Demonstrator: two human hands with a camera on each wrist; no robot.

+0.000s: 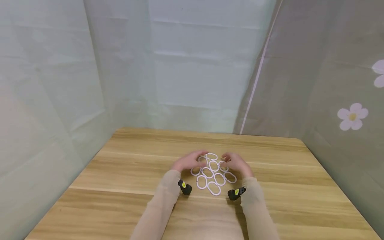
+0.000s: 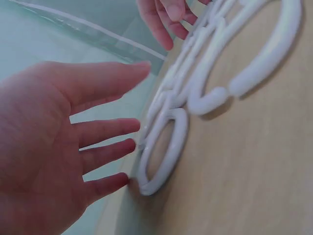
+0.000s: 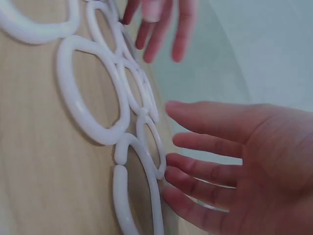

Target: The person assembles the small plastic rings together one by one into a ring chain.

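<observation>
Soft, even light fills the space, with no glare and only faint shadows under the sleeves near the left hand (image 1: 189, 161) and right hand (image 1: 237, 163). The head view is sharp but bends toward its edges. Both wrist views are close and blurred: the fingers (image 2: 115, 81) smear, and the white rings (image 3: 93, 88) by them are softly out of focus.

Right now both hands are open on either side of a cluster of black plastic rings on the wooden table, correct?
Not quite: the rings are white, not black, as the head view and both wrist views show. The rest holds: the left hand and right hand are open on either side of the cluster on the wooden table.
</observation>
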